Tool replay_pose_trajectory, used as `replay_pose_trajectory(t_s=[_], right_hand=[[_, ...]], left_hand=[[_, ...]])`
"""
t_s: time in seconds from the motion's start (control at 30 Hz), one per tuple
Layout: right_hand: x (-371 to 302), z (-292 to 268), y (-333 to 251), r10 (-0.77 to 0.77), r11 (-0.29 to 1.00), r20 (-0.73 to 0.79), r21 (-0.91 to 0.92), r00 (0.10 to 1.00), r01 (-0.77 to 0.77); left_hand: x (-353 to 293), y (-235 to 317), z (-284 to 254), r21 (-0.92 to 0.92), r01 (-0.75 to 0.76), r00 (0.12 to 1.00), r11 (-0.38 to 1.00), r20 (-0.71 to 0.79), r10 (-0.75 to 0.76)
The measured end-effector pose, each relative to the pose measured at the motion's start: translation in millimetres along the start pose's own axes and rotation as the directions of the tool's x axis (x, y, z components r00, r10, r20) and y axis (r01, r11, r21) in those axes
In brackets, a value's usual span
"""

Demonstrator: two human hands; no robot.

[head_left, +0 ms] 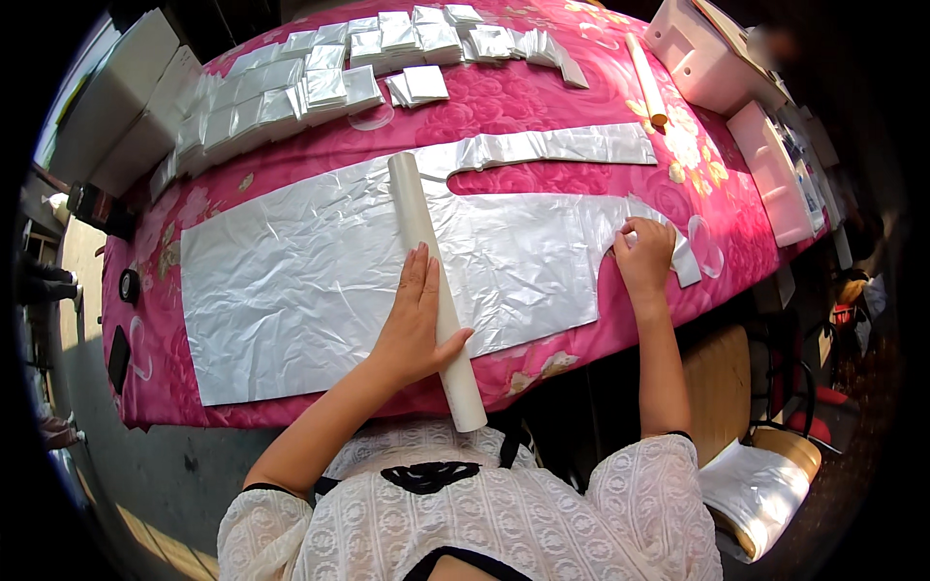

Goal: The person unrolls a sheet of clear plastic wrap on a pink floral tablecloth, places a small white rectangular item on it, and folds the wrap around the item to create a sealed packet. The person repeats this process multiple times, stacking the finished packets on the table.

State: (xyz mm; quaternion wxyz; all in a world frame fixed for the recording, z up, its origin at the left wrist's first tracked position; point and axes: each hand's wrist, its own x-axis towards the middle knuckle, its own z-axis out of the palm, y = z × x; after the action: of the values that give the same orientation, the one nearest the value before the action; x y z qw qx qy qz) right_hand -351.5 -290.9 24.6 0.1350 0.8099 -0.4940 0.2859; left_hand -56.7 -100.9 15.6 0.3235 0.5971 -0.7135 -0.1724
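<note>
A white plastic sheet [300,281] is spread across the worktop [542,107], which is covered by a pink flowered cloth. The sheet's long axis runs from left to right: its broad, straight end is turned to the left, while two narrower strips are pointed to the right, the far one nearly straight and the near one bent toward the near edge. Many creases can be seen in the film.

Across the middle of the sheet a pale tube [412,198] is laid, its long axis running away from the person — the far end leaned a little to the left, the near end carried past the worktop's near edge. The tube is pressed from above by the left hand [412,324]; its fingers are stretched out flat along the tube, the thumb spread to the right, and nothing is gripped. The right hand [648,254] is held at the near strip, its fingers curled and thumb and forefinger brought together by the edge; whether film is pinched between them cannot be told.

Folded white packets [257,97] are stacked along the far side. A second tube [645,82] is placed at the far right, beside a foam box [702,48]. A black tape roll [129,286] is set at the left.
</note>
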Motion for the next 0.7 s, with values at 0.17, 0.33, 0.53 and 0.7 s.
replay_pose_trajectory(t_s=[0.17, 0.33, 0.53, 0.7], right_hand=[[-9.6, -56.8, -154.2, -0.037, 0.619, 0.416, 0.723, 0.908, -0.306], [-37.0, -80.9, -224.0, -0.449, 0.337, 0.137, 0.941, 0.883, 0.026], [-62.2, -101.2, -206.7, -0.278, 0.800, 0.508, 0.592, 0.815, -0.096], [-84.5, -85.8, -208.1, -0.112, 0.891, 0.857, 0.311, 0.503, -0.331]], left_hand=[[-2.6, 27.0, -18.5, -0.706, 0.182, 0.961, 0.685, -0.021, -0.277], [-8.7, -0.3, -67.2, -0.693, 0.674, 0.727, 0.256, 0.559, -0.399], [-75.8, -82.8, -157.5, -0.590, 0.762, 0.612, 0.268, 0.519, -0.597], [-105.4, -119.0, -183.8, -0.529, 0.810, 0.526, 0.253, 0.465, -0.712]])
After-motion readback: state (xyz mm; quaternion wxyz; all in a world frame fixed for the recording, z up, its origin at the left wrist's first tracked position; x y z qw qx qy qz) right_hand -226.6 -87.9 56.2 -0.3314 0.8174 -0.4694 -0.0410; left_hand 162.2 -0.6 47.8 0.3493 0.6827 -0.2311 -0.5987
